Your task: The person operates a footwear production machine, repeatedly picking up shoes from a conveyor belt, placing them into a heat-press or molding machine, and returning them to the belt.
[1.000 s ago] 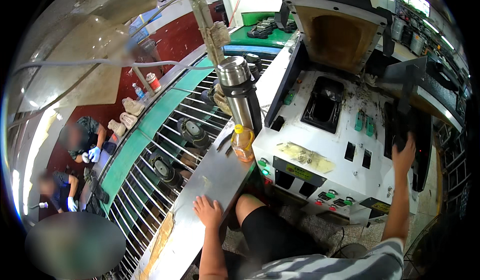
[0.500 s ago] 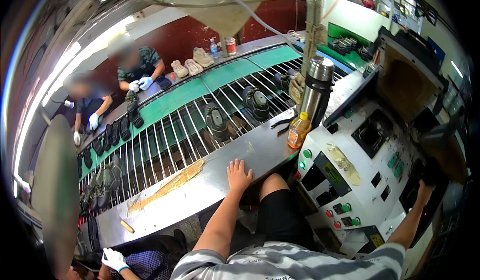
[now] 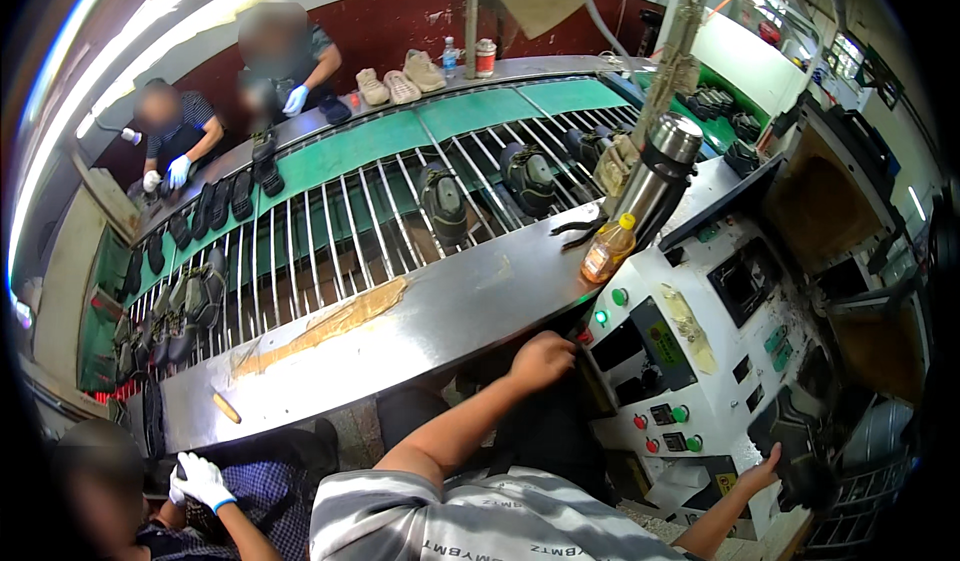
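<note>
My right hand point(image 3: 760, 475) is closed on a black shoe point(image 3: 803, 453) at the lower right, beside the white machine point(image 3: 715, 401). My left hand point(image 3: 543, 361) is curled, knuckles up, just off the front edge of the metal table. Its fingers point towards a red button point(image 3: 585, 337) on the machine's corner. Whether a fingertip touches the button I cannot tell. Nothing shows in this hand.
A steel thermos point(image 3: 668, 166) and an orange drink bottle point(image 3: 609, 249) stand by the machine. Shoes, including a dark one point(image 3: 442, 204), lie on the roller conveyor point(image 3: 350, 226). Two people work across it. A gloved hand point(image 3: 203, 483) of another person is at lower left.
My left hand has left the tabletop, curled up and moved right to the machine's corner. My right hand has come down and nearer, and the shoe in it is now plainly visible.
</note>
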Tool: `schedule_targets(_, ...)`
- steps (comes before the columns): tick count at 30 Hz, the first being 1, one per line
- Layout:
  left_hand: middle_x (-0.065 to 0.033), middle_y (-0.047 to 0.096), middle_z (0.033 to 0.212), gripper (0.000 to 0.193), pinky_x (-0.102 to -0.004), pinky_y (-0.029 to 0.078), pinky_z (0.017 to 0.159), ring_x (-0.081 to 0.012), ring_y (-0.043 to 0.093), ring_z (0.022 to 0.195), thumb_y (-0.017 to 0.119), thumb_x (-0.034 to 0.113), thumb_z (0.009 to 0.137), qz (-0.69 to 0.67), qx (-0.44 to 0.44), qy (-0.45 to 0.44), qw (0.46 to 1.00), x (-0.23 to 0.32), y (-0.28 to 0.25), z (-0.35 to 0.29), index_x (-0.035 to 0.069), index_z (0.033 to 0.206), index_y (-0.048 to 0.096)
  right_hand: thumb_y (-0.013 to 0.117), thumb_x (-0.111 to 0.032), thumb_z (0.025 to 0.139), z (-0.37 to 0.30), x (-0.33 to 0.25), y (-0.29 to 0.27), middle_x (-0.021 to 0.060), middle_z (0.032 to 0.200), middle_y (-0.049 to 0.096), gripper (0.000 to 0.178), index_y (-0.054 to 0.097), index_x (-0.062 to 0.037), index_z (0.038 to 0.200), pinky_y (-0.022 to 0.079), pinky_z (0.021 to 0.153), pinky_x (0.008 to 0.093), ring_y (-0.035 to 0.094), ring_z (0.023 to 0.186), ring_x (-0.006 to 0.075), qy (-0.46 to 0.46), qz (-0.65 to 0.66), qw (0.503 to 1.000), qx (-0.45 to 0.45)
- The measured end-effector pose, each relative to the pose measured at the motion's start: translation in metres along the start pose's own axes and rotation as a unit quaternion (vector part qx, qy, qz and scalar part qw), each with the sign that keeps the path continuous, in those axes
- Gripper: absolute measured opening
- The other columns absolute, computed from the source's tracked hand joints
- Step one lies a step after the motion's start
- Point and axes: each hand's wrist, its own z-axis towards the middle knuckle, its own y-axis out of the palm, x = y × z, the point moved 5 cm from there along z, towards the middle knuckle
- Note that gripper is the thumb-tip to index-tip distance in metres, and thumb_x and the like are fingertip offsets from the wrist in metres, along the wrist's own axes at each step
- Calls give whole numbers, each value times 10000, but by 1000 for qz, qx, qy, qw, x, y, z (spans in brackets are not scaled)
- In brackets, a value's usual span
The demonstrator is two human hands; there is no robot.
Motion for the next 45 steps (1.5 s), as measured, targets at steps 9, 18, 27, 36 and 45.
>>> schedule_targets(9, -116, 546, 1337, 827, -407, 403, 1044, -256, 529, 1214, 817, 354, 713, -635, -55, -38, 770, 164, -39, 22, 32, 1381, 452, 761, -372, 746, -167, -22, 257, 56, 1283, 528, 747, 469, -21, 1337, 386, 1007, 347, 495, 1180, 202, 176, 71, 780, -596)
schedule_targets(18, -147, 649, 1089, 687, -434, 523, 923, -307, 638, 1006, 733, 395, 707, -596, 411, -53, 687, -36, -230, -84, -1, 1234, 538, 723, -81, 732, -173, -94, 403, 167, 1199, 596, 355, 631, -21, 1070, 410, 1009, 398, 539, 1148, 340, -220, -164, 772, -574)
schedule_targets(27, -178, 588, 1220, 853, -388, 440, 992, -314, 577, 1128, 797, 204, 627, 66, 542, -320, 774, -148, -375, -47, 7, 1364, 415, 662, -63, 801, -126, 36, 378, 43, 771, 579, 134, 629, 6, 911, 441, 643, 270, 523, 673, 143, -123, -270, 826, -480)
schedule_targets(36, -197, 558, 1275, 971, -378, 437, 990, -311, 562, 1163, 819, 219, 623, 70, 466, -260, 843, -181, -376, -51, 68, 1438, 315, 655, -47, 821, -131, 45, 378, -16, 671, 544, 47, 633, -10, 838, 407, 560, 228, 474, 592, 64, -21, -207, 840, -501)
schedule_targets(45, -205, 531, 1323, 987, -413, 416, 1013, -350, 526, 1214, 827, 291, 633, 87, 464, -299, 829, -187, -375, -60, 115, 1458, 314, 658, -40, 809, -131, 51, 380, -21, 671, 553, 46, 639, -9, 836, 399, 551, 218, 467, 580, 56, -14, -181, 847, -499)
